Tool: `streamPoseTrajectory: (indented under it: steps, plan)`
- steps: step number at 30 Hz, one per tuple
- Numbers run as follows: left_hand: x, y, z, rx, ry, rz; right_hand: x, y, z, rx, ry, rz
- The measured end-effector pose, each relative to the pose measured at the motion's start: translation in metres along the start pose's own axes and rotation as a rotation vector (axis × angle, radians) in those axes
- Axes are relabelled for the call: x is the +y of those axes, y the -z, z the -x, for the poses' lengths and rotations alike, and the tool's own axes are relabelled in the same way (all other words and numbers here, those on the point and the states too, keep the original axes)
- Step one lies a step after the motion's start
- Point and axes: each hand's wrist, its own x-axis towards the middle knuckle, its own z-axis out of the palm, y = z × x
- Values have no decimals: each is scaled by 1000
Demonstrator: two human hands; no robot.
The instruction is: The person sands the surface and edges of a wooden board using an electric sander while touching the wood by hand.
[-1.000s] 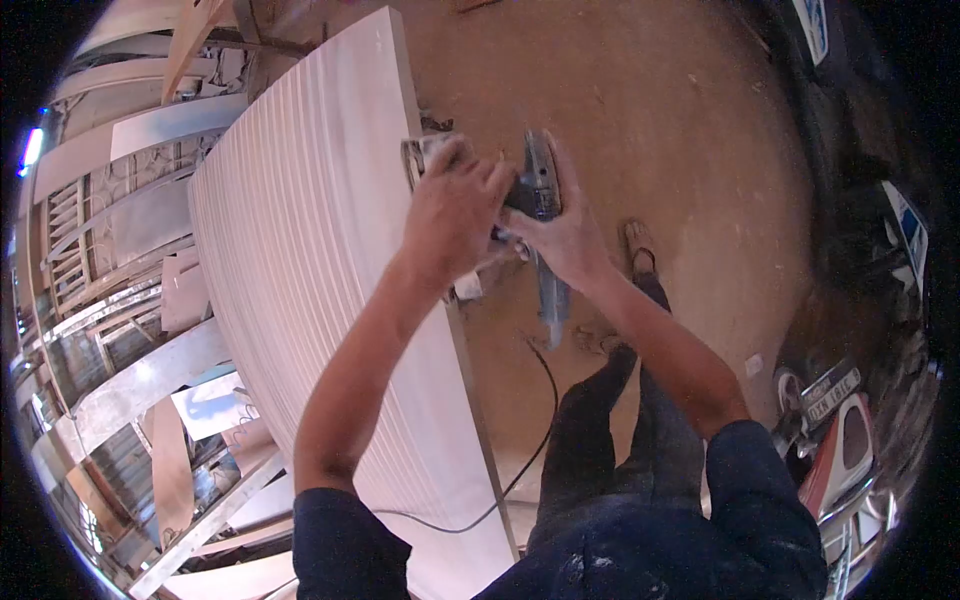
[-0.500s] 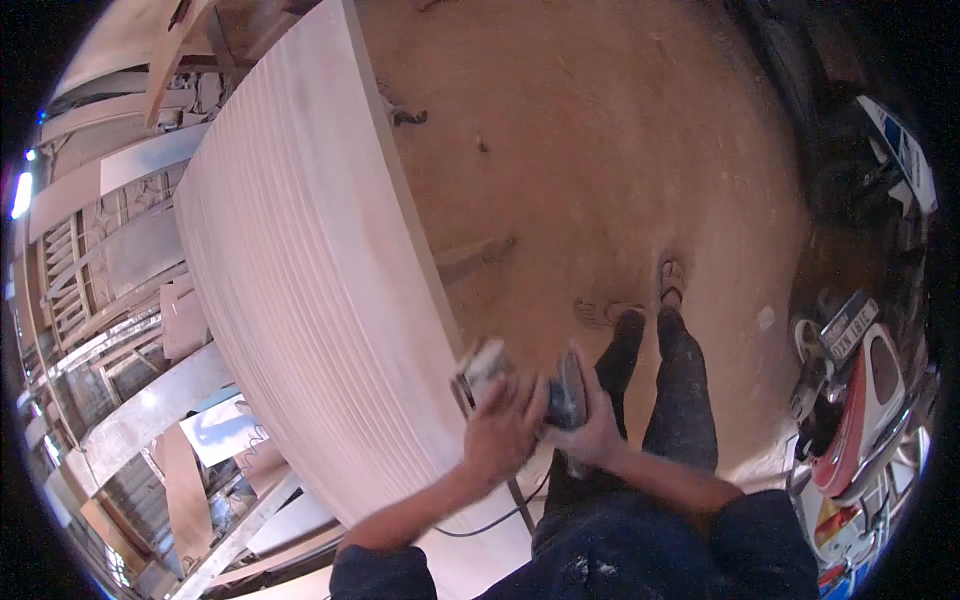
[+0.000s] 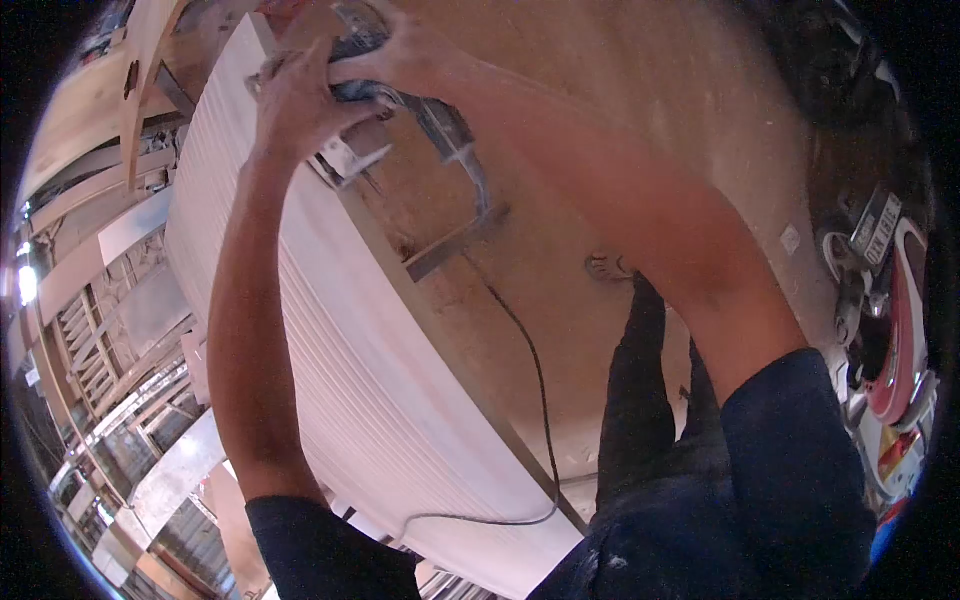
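A corded handheld power tool (image 3: 440, 128) with a dark body and a pale metal plate is at the far end of a long whitish panel (image 3: 345, 290), by its right edge. Motion blurs it, and the hands cover much of it, so its exact kind cannot be made out. My left hand (image 3: 295, 112) is closed over its front part, beside the panel's edge. Around the dark body wraps my right hand (image 3: 412, 55), partly smeared. Fine parallel grooves run along the panel's face. From the tool a dark cord (image 3: 540, 375) trails down and crosses the panel's near end.
Boards and wooden frames (image 3: 150, 225) stand stacked on the left. A flat wooden piece (image 3: 440, 245) juts out beside the panel over the brown floor (image 3: 620, 130). At the right is a red and white motorbike (image 3: 888, 375) with a number plate (image 3: 880, 228).
Both hands have carried the power tool from near my body up along the panel's edge to its far end. My arms are stretched out now, and more of the cord shows.
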Motion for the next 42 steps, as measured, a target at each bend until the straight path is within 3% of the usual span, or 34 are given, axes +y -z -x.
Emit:
streamPoseTrajectory:
  steps: [2,3,5,8,15,17,19,20,22,25,28,31,33,37,42]
  plan:
    - [1,3,2,99,-12,-81,11,-16,-25,264,238,471]
    - [7,3,7,90,-12,-81,15,-15,-15,262,232,466]
    - [22,5,24,39,-11,5,18,-7,21,66,104,43]
    - [59,2,58,-14,8,-28,15,5,88,61,-1,307]
    - [174,16,163,-252,84,95,43,3,246,98,14,279]
    - [215,17,205,-319,102,132,26,9,302,15,-153,78]
    - [255,7,259,-391,71,60,53,0,365,61,-122,4]
    - [276,10,282,-425,41,19,51,2,396,44,-132,61]
    - [319,34,301,-527,166,245,52,9,446,25,-127,112]
    - [347,41,325,-510,181,249,50,11,481,-63,-292,80]
    - [331,42,313,-453,213,237,43,10,459,-79,-227,0]
    - [284,44,259,-417,215,243,32,11,389,-94,-301,-14]
    - [247,32,227,-391,184,220,28,11,338,-49,-152,92]
    - [170,20,154,-386,176,247,33,7,235,53,-99,49]
    - [70,3,58,-232,132,58,35,2,93,91,71,69]
